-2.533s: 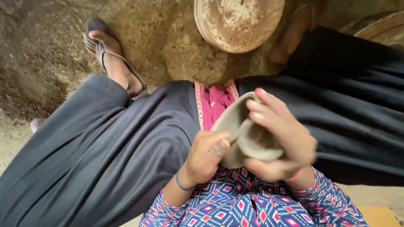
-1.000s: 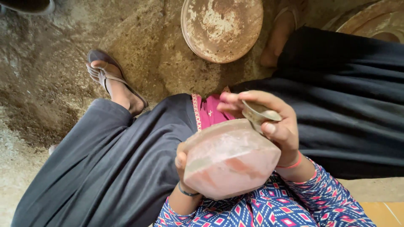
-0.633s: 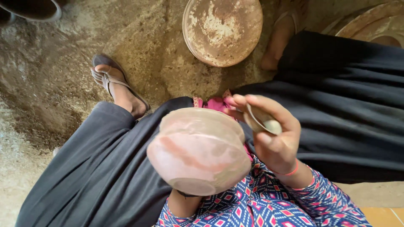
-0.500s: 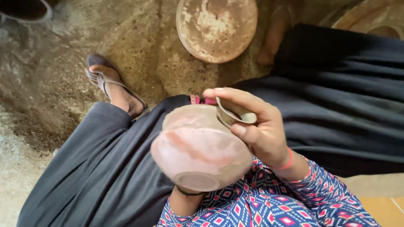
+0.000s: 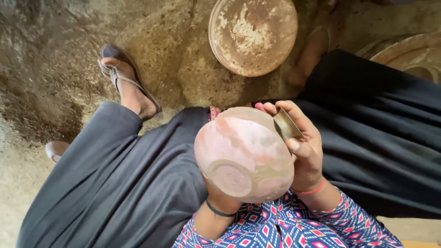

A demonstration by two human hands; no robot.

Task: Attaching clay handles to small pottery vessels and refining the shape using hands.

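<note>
The right hand point(image 5: 305, 147) is curling its fingers point(image 5: 294, 110) close together over the rim of a pinkish clay pot point(image 5: 243, 156), and the thumb and forefinger are pinching a thin, flat scraper point(image 5: 287, 125) against the pot's upper right edge. The pot is sitting just left of those fingers, tipped so its round base ring is facing the camera, above the lap of dark trousers point(image 5: 115, 183). The left hand point(image 5: 220, 197) is reaching up under the pot and is almost wholly hidden by it, so I cannot tell how its fingers are lying; only the wrist with a dark bangle point(image 5: 218, 212) is showing. Well beyond the right fingertips, a round crusted dish point(image 5: 252, 34) is lying on the earthen floor point(image 5: 59, 55), and a sandalled foot point(image 5: 126, 82) is resting far to their left
</note>
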